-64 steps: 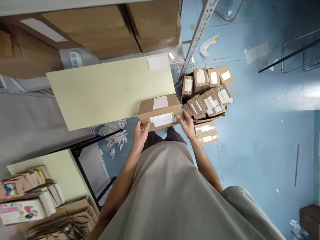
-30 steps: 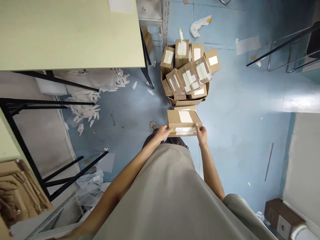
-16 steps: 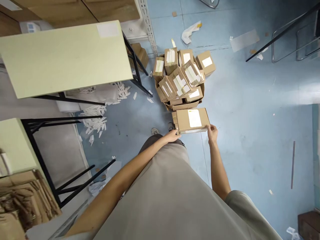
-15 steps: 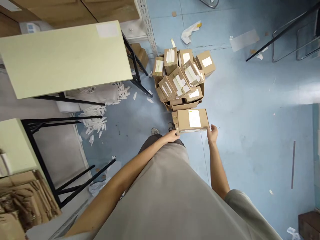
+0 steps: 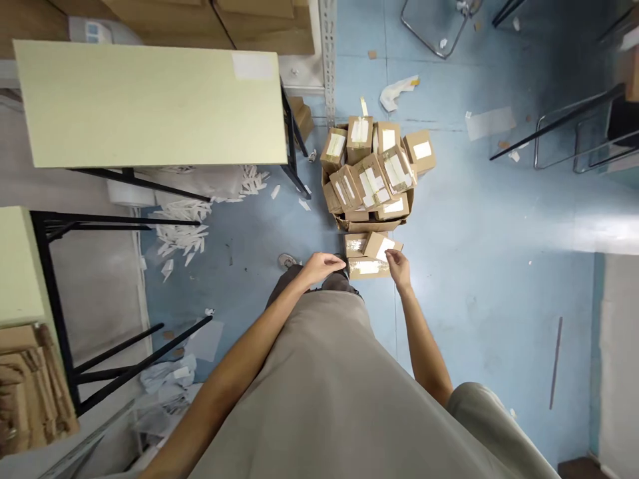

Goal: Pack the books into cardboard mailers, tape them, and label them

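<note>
My left hand [image 5: 323, 267] is in front of my waist with its fingers stretched out and nothing in them. My right hand [image 5: 399, 267] is to the right, fingers loosely bent and apart, overlapping in view the edge of a cardboard box with a white label [image 5: 375, 245]. That box lies askew over a taped carton [image 5: 355, 245] and another carton with shiny tape [image 5: 368, 268], low down by my feet. Beyond them stands a large open cardboard box [image 5: 372, 227] heaped with several small labelled cartons [image 5: 373, 183].
Left are a pale yellow table [image 5: 154, 106] with black legs and a second table [image 5: 22, 266] bearing flattened cardboard [image 5: 34, 386]. White paper scraps [image 5: 182, 229] litter the blue floor [image 5: 479, 299]. Metal-framed chairs [image 5: 569, 140] stand at the upper right.
Both hands have let go of the labelled box, which now seems to lie lower, on the cartons by my feet. My hands are a little closer together, and the view has shifted.
</note>
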Available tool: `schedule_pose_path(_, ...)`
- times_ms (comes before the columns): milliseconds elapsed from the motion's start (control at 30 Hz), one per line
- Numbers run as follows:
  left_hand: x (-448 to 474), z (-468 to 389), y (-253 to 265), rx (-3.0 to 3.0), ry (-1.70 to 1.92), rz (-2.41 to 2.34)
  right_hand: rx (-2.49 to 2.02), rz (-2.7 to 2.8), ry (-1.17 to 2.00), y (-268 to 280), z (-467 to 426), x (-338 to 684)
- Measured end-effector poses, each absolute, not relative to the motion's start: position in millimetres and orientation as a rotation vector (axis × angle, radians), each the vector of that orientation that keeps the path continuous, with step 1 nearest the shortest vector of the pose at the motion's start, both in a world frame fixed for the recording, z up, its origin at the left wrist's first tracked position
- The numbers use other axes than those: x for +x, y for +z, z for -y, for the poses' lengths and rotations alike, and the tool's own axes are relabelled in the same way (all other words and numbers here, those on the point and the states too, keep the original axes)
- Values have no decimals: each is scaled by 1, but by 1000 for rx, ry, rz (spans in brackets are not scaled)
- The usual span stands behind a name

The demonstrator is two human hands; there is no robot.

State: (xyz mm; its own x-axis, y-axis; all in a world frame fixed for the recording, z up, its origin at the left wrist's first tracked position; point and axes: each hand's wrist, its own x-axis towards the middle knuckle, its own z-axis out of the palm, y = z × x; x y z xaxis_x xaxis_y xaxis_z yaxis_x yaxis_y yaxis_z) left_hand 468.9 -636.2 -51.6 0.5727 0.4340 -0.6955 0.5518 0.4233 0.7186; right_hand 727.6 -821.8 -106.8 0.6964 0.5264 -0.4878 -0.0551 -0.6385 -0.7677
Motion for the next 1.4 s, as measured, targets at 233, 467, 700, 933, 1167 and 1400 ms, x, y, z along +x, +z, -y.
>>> schedule_pose_path(233, 368, 571, -26, 939, 288, -1030, -1926, 776, 1108, -56, 677, 632)
schedule_pose_path(467, 215, 504, 17, 820, 628, -1125, -1694, 1102, 1273, -13, 536, 485)
schedule_pose_path(700, 75, 464, 45, 685, 990, -1293, -1491, 1453, 1401, 22, 415, 336)
schedule_pose_path(933, -13, 427, 42, 430, 1320, -1511, -1256, 1695, 1641, 39, 318, 228)
schedule_pose_path(1167, -82, 371, 47, 243, 1479, -1662, -1074, 1820, 1816, 37, 210, 133)
schedule_pose_path(1400, -118, 315, 48, 10, 1573, -1786, -868, 2000, 1978, 33, 117, 54)
